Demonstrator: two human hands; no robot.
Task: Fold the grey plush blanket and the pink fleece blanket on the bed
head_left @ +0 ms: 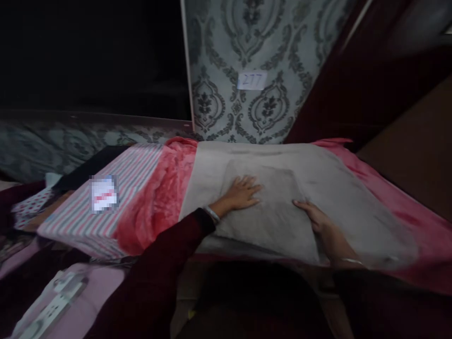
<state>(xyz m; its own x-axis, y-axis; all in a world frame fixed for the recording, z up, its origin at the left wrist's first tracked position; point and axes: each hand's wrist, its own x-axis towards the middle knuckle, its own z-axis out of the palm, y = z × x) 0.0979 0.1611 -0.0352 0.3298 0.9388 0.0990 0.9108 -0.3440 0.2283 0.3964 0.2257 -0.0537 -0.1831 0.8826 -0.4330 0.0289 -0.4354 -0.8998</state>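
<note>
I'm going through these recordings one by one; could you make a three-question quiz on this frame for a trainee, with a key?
1. True or false: the left hand is spread flat on the gray cloth.

2. What is on the patterned wall?
A. A round clock
B. A white label marked 277
C. A row of coat hooks

3. Fill in the blank: as seen in the picture, the striped cloth lies to the ____ of the bunched red fabric.

Key: 1. True. 2. B. 3. Left.
</note>
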